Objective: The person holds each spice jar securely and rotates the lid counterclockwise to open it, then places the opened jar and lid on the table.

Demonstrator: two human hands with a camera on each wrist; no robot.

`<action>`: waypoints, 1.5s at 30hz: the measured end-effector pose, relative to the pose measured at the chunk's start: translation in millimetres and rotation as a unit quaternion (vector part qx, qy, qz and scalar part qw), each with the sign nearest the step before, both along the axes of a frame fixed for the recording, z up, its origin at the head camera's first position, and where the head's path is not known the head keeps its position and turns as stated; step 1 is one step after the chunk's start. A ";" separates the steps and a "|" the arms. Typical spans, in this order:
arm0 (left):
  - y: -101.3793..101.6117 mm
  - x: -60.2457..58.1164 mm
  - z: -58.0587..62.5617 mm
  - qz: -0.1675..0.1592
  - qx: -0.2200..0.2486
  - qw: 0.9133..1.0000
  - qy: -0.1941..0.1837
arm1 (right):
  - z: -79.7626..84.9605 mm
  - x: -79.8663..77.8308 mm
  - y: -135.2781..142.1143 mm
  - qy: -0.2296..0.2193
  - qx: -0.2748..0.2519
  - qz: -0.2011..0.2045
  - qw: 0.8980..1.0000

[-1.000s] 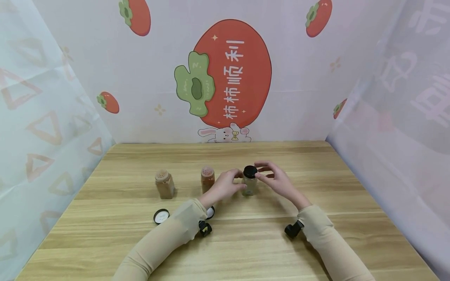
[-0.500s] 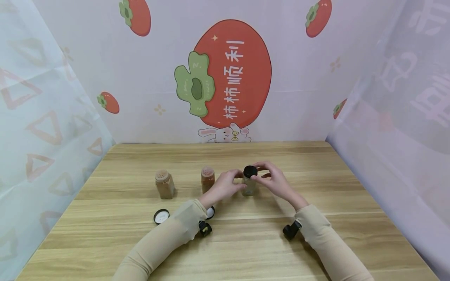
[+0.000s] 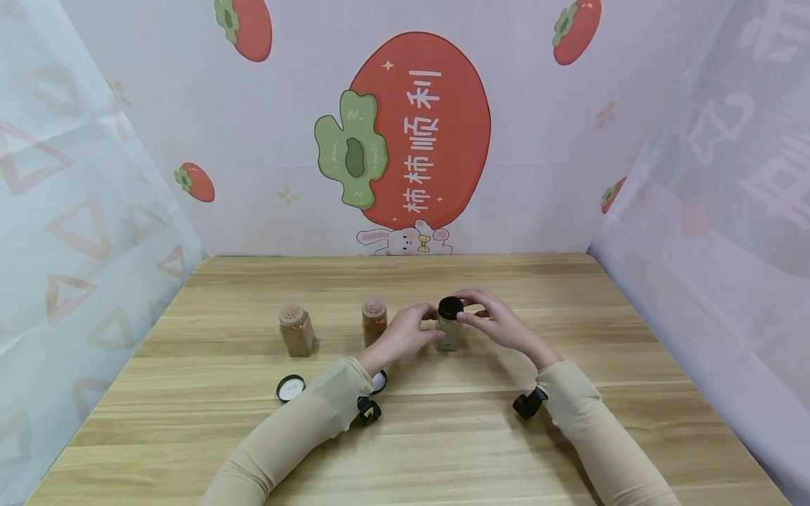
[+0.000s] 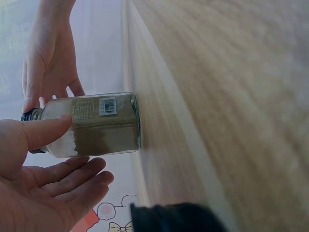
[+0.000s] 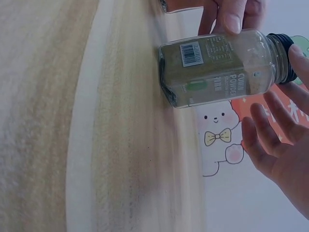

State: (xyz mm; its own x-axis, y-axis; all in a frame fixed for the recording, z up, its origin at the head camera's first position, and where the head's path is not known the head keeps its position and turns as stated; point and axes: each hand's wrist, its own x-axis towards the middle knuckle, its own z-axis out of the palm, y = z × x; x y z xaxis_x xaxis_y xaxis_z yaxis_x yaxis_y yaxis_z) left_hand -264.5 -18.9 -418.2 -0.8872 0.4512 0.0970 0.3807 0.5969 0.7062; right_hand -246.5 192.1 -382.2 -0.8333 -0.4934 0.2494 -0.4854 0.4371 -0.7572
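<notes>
A clear glass spice jar of brownish-green powder stands upright on the table, its black lid on top. The right wrist view shows "cumin powder" printed on the jar. My left hand holds the jar's body from the left, thumb on the near side and fingers behind. From the right, thumb and fingers of my right hand pinch the lid's rim; its other fingers spread loosely beside the jar. In the left wrist view, a barcode shows on the jar near the left thumb.
Two jars with perforated sifter tops stand to the left: a light-brown powder jar and a reddish one partly behind the left hand. Two black lids lie white side up nearer me, one lid in full view, another lid partly covered by the left sleeve.
The right thumb swung leftward across the lid's front, then came back to its right side. The left hand and the jar have stayed in place.
</notes>
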 end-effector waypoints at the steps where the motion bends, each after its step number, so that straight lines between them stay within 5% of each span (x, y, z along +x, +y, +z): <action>1: 0.1 0.1 0.3 0.000 0.000 1.000 0.000 | 0.3 -0.1 0.2 -0.004 0.000 0.001 1.000; 14: -0.5 0.9 1.1 -0.004 0.003 1.000 0.001 | -0.4 0.2 3.1 -0.003 -0.002 0.008 1.000; 26: 0.1 -1.4 -0.5 0.000 -0.002 1.000 -0.002 | -37.3 -18.7 2.7 0.029 -0.036 -0.066 0.997; 37: 0.2 -1.4 -1.7 0.000 0.000 1.000 0.006 | -37.0 -14.4 -4.9 0.052 -0.034 -0.094 0.994; 45: -0.3 -1.2 -0.9 -0.001 0.006 1.000 0.002 | -39.6 -15.9 -3.1 0.036 -0.050 -0.075 0.995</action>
State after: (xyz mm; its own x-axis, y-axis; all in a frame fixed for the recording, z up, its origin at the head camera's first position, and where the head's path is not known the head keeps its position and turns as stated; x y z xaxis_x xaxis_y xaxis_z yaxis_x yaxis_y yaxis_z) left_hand -265.7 -19.2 -419.1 -0.8859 0.4516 0.1058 0.3845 0.5874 0.7122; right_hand -262.5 189.0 -421.8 -0.8737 -0.3351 0.3525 -0.4752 0.4332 -0.7659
